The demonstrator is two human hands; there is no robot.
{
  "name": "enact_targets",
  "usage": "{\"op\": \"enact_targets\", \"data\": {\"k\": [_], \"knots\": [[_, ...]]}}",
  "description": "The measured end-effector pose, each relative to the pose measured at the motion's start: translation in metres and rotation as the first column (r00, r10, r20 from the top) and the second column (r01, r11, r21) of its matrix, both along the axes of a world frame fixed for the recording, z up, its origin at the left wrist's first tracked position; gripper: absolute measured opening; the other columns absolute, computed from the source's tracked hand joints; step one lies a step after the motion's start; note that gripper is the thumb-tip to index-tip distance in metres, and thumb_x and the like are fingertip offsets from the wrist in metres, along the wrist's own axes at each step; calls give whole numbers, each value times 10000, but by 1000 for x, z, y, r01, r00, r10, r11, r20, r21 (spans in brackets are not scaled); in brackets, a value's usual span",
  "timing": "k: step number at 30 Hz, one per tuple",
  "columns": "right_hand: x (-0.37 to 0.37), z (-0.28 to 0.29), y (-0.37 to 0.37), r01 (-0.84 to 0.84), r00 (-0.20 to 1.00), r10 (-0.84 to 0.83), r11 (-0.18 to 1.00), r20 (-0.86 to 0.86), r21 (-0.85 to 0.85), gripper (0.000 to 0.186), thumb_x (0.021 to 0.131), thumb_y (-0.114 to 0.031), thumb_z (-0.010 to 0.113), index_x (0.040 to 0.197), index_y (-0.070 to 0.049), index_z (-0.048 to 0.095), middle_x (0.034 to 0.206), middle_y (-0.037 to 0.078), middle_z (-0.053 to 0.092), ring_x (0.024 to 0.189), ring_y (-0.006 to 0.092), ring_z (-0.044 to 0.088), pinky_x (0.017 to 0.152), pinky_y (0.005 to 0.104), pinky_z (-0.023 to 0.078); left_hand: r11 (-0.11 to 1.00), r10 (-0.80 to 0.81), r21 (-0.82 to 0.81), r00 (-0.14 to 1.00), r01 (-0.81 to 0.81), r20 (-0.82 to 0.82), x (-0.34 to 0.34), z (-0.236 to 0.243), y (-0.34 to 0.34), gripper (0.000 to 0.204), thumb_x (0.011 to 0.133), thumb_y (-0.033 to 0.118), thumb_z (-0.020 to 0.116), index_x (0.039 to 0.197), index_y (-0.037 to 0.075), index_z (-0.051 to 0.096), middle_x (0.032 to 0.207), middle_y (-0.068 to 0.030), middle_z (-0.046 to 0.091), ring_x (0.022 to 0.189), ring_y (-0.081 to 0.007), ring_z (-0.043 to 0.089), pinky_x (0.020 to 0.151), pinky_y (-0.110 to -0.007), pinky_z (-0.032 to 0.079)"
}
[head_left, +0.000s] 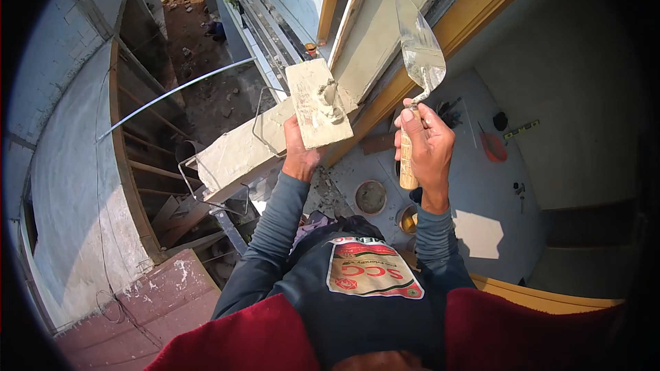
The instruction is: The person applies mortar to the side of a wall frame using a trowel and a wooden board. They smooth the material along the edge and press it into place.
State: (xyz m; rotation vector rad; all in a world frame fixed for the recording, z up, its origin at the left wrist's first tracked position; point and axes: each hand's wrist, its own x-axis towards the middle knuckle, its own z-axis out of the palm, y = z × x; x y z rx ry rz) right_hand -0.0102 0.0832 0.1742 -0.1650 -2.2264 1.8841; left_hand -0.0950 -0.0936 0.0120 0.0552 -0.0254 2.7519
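Note:
My left hand (pixel 300 156) grips a plastering float (pixel 306 110) from below, its handle hidden under the board. The float is a rectangular, mortar-coated board, and a lump of wet grey mortar (pixel 328 102) sits on its face. In my right hand (pixel 432 148) is a pointing trowel (pixel 423 55), held by its light wooden handle. The trowel's blade points up and away, smeared with mortar and apart from the float. Beneath the float runs a plastered ledge (pixel 237 152), with bent metal wire clamps (pixel 257 124) around it.
Beyond the ledge, at left, the ground of a narrow alley (pixel 206 75) lies lower, crossed by a white pipe (pixel 179 89). A yellow-brown frame (pixel 474 10) borders the wall. On the floor at right are a bucket of mortar (pixel 371 197), another container (pixel 407 220) and a spirit level (pixel 522 129).

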Motion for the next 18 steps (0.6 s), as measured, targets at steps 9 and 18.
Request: {"op": "enact_targets", "data": {"k": [9,18], "knots": [[52,-15,51,-147,854,509,433,-106,889,229,793,-74,737,959,60,653,824,143,621,710,241,624,529,322,502,999,-26,-34,998,28,51,-21,-6,8,446,935,244,388,1278,2,539,1189,-133,645,1031,-275,653,935,-424,522],[44,-50,58,-91,868,485,374,-111,923,199,768,-54,737,920,15,629,841,134,616,699,316,613,581,380,502,995,-91,-51,996,91,-1,-17,2,13,443,943,225,379,1291,-3,529,1220,-147,627,1065,-281,638,961,-424,505]]}}
